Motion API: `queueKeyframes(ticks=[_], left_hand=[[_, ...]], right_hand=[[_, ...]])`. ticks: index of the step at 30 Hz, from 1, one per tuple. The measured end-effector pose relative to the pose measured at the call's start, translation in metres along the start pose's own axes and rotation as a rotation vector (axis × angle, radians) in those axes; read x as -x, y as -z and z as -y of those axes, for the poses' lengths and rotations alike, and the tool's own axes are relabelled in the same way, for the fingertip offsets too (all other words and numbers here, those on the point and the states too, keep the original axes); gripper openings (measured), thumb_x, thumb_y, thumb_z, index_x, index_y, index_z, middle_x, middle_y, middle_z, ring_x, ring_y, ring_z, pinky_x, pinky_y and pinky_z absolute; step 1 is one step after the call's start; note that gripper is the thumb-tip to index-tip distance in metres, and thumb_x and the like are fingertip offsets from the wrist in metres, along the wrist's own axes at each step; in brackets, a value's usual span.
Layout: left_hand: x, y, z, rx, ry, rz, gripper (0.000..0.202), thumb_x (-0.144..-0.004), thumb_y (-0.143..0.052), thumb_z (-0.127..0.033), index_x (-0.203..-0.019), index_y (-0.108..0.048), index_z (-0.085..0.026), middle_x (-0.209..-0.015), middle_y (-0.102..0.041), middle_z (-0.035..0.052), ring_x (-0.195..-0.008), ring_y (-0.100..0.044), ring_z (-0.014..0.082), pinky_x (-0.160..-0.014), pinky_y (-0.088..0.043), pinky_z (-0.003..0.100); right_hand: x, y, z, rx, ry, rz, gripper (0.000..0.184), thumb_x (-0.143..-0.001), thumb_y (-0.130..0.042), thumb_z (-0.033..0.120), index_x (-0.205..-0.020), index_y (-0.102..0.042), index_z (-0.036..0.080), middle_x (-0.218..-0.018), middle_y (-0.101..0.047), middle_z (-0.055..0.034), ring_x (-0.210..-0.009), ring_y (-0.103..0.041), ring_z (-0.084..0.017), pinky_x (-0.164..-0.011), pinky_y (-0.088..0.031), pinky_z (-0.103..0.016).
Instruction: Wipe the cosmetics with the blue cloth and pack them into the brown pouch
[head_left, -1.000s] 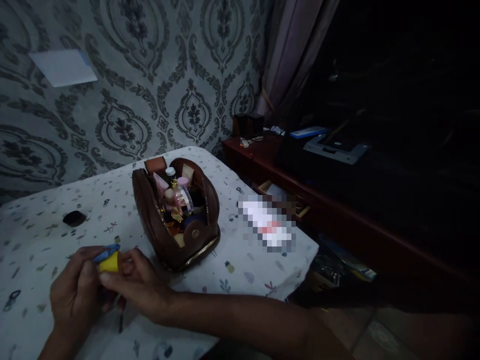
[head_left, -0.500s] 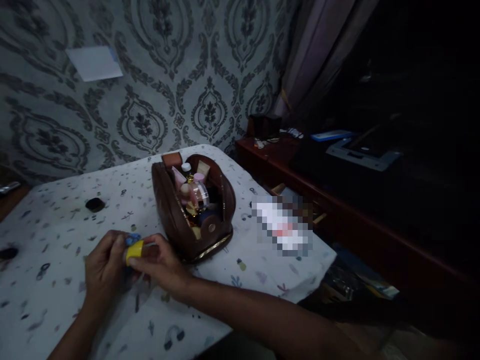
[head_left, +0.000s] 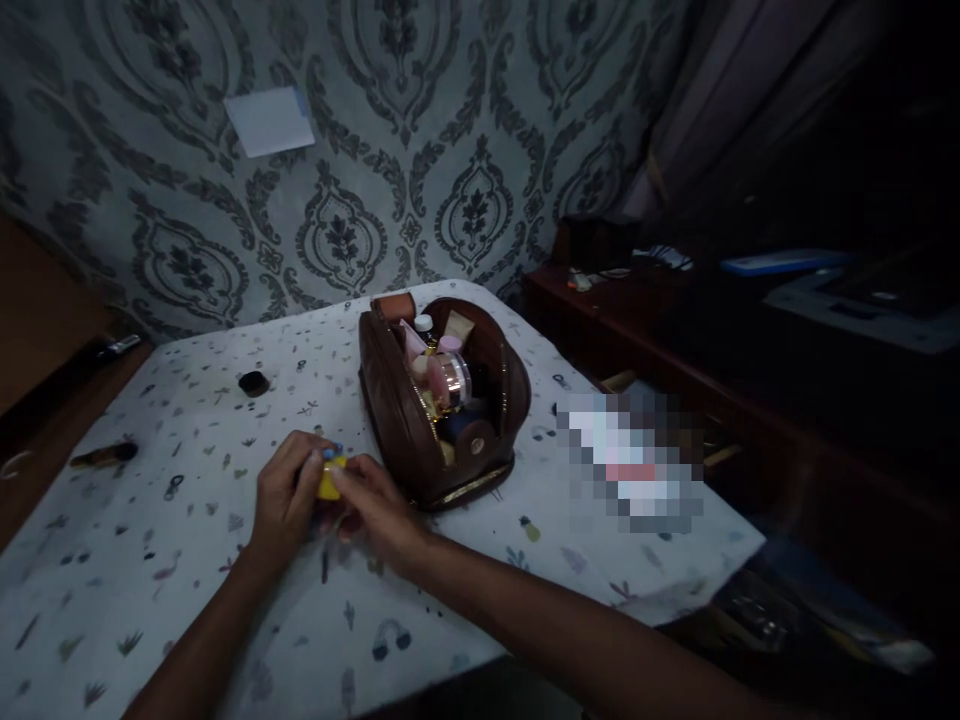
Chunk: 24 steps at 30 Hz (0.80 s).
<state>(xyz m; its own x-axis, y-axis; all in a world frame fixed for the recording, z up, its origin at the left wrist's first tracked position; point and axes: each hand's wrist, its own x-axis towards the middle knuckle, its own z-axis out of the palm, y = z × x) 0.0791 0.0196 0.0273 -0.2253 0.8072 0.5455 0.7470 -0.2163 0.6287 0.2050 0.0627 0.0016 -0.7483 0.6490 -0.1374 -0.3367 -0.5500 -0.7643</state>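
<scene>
Both hands meet over the patterned tablecloth, in front of an open brown toiletry bag (head_left: 401, 425). Between them is a small yellow-and-blue object (head_left: 331, 482), too blurred and covered to name its kind. My left hand (head_left: 287, 490) is closed round its left side, the thumb on top. From the right, my right hand (head_left: 382, 515) pinches the yellow part between thumb and fingers. Inside the bag are a clear-and-pink round jar (head_left: 450, 380), a white-capped bottle (head_left: 424, 325), a beige tube (head_left: 457, 328) and other small cosmetics.
A dark round item (head_left: 253, 384) and a brush-like item (head_left: 105, 456) lie on the left of the table. A pixelated pack (head_left: 630, 460) is near the right edge. Beyond that edge stands a dark red desk (head_left: 559, 300). Patterned wallpaper rises behind.
My view has turned left, so everything appears farther right, and the brush-like item shows more fully. Both hands still hold the yellow-and-blue object; my right fingers now cover more of it.
</scene>
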Motion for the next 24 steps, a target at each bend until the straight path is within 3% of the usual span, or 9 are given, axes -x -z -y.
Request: queueKeyframes(ticks=[3,5,12,15,20,22,24], left_hand=[[-0.001,0.0,-0.004,0.027,0.12,0.01,0.039,-0.097,-0.039,-0.045,-0.079,-0.063,-0.02,-0.071,-0.062,0.001,-0.064,-0.057,0.0165,-0.06,-0.047,0.028],[-0.002,0.0,-0.005,0.026,0.147,-0.002,0.041,-0.096,-0.04,-0.048,-0.076,-0.063,-0.021,-0.068,-0.061,-0.0001,-0.06,-0.056,0.0163,-0.058,-0.046,0.028],[0.0,0.001,-0.002,-0.024,0.055,-0.071,0.035,-0.096,-0.044,-0.039,-0.073,-0.064,-0.021,-0.073,-0.063,0.0025,-0.068,-0.06,0.0193,-0.065,-0.048,0.033],[0.0,0.002,-0.001,-0.034,0.007,-0.078,0.03,-0.096,-0.045,-0.035,-0.078,-0.065,-0.023,-0.079,-0.066,0.0033,-0.076,-0.063,0.0215,-0.069,-0.05,0.035],[-0.001,0.001,0.002,-0.116,-0.191,-0.024,0.018,-0.091,-0.051,-0.034,-0.089,-0.067,-0.025,-0.09,-0.068,0.0038,-0.087,-0.065,0.0229,-0.078,-0.052,0.036],[-0.002,0.0,0.003,-0.117,-0.179,-0.025,0.018,-0.091,-0.051,-0.035,-0.086,-0.065,-0.024,-0.085,-0.067,0.0031,-0.082,-0.064,0.021,-0.076,-0.051,0.034],[-0.003,-0.001,0.002,-0.084,-0.081,-0.055,0.025,-0.093,-0.048,-0.038,-0.08,-0.063,-0.023,-0.078,-0.065,0.0018,-0.075,-0.062,0.019,-0.071,-0.05,0.031]], right_hand=[[0.002,-0.003,-0.001,-0.002,0.041,-0.007,0.073,-0.051,-0.088,0.058,-0.098,-0.044,0.023,-0.085,-0.064,0.0066,-0.055,-0.059,-0.007,-0.045,-0.038,-0.018],[0.003,-0.003,-0.001,0.009,0.046,-0.005,0.07,-0.051,-0.089,0.055,-0.095,-0.044,0.023,-0.083,-0.062,0.007,-0.056,-0.058,-0.006,-0.047,-0.037,-0.019],[0.0,0.001,-0.004,0.055,-0.067,0.008,0.079,-0.044,-0.087,0.068,-0.092,-0.041,0.023,-0.073,-0.062,0.0092,-0.047,-0.057,-0.007,-0.045,-0.036,-0.02],[-0.002,0.003,-0.004,0.072,-0.091,0.029,0.074,-0.053,-0.082,0.072,-0.092,-0.043,0.022,-0.064,-0.063,0.008,-0.045,-0.058,-0.009,-0.046,-0.038,-0.019],[-0.008,0.008,-0.004,0.034,-0.236,0.137,0.067,-0.08,-0.047,0.083,-0.078,-0.054,0.016,-0.057,-0.063,0.0,-0.041,-0.058,-0.01,-0.041,-0.037,-0.019],[-0.009,0.01,-0.005,0.031,-0.257,0.17,0.069,-0.079,-0.046,0.085,-0.078,-0.054,0.016,-0.057,-0.063,-0.001,-0.042,-0.059,-0.011,-0.041,-0.038,-0.019],[-0.009,0.01,-0.005,0.031,-0.225,0.173,0.069,-0.072,-0.056,0.085,-0.082,-0.053,0.017,-0.061,-0.065,0.0001,-0.045,-0.061,-0.011,-0.043,-0.04,-0.019]])
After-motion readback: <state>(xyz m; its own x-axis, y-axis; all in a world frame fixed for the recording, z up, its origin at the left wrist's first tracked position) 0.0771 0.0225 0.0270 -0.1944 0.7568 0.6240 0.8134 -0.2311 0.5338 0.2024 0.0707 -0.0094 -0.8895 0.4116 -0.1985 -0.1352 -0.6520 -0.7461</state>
